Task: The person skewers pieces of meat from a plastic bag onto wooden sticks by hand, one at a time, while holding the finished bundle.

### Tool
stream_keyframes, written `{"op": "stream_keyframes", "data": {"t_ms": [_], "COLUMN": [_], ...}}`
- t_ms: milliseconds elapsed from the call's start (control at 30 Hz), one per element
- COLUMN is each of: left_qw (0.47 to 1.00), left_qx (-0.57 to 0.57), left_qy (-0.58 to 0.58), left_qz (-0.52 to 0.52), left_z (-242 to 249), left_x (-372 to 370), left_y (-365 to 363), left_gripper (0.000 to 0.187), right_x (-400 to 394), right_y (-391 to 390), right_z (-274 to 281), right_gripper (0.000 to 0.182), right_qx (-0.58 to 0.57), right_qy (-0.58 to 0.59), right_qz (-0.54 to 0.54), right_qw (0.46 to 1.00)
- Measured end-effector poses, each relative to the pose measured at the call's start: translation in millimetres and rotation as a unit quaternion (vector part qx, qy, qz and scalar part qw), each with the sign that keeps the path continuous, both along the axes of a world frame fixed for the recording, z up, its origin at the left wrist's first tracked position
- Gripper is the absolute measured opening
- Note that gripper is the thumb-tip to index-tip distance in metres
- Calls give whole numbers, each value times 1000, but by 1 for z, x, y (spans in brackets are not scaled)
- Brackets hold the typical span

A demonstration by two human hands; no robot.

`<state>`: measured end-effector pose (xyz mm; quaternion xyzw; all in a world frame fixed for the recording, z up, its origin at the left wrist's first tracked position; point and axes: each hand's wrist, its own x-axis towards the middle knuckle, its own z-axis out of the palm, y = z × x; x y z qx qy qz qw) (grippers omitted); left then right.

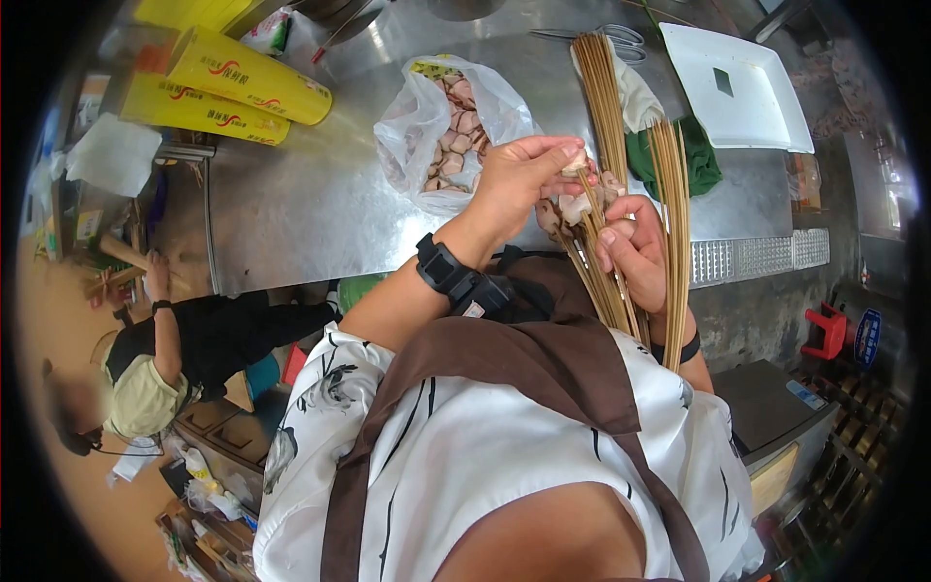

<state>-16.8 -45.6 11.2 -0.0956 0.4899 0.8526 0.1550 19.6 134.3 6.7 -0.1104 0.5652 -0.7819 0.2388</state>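
My left hand (519, 179), with a black device strapped on its wrist, pinches a pale piece of meat (574, 163) at the tip of a skewer. Just to the right, my right hand (635, 247) is closed around several thin bamboo skewers (603, 296). Pale and dark-edged pieces of meat (574, 207) are threaded near their upper ends. Beyond my left hand, an open clear plastic bag (402, 126) holds many sliced pinkish pieces of meat (454, 145). More bare skewers (672, 194) stand in a bundle beside my right hand, partly covering its wrist.
On the metal table (291, 213) lie another skewer bundle (601, 97), scissors (626, 44), a white cloth (635, 92), a green cloth (698, 160) and a white tray (737, 87). Yellow cling-film boxes (252, 78) sit at the left. Another person (145, 359) is farther left.
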Motion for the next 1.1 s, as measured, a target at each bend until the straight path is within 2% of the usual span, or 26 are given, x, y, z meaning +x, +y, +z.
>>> {"op": "stream_keyframes", "data": {"t_ms": [67,800,1000,1067,1100], "left_qw": [1000,999,999,998,997], "left_qx": [-5,-8,-21,-36,-52], "left_qy": [0,-27,-34,-37,-42], "left_qz": [3,-30,-26,-31,-36], "left_z": [2,1,-3,-3,-4], "left_x": [2,18,17,17,16], "left_y": [1,9,6,6,6], "left_gripper": [24,21,20,19,19], "right_x": [0,-1,-3,-6,-5], "right_y": [-1,-1,-2,-2,-2], "right_z": [1,-2,-1,-1,-1], "right_gripper": [14,13,16,23,25], "right_qx": [-1,-4,51,132,107], "right_qy": [-22,-13,-4,191,190], "right_qz": [-8,1,-15,-79,-95], "right_qw": [1000,1000,999,969,971]}}
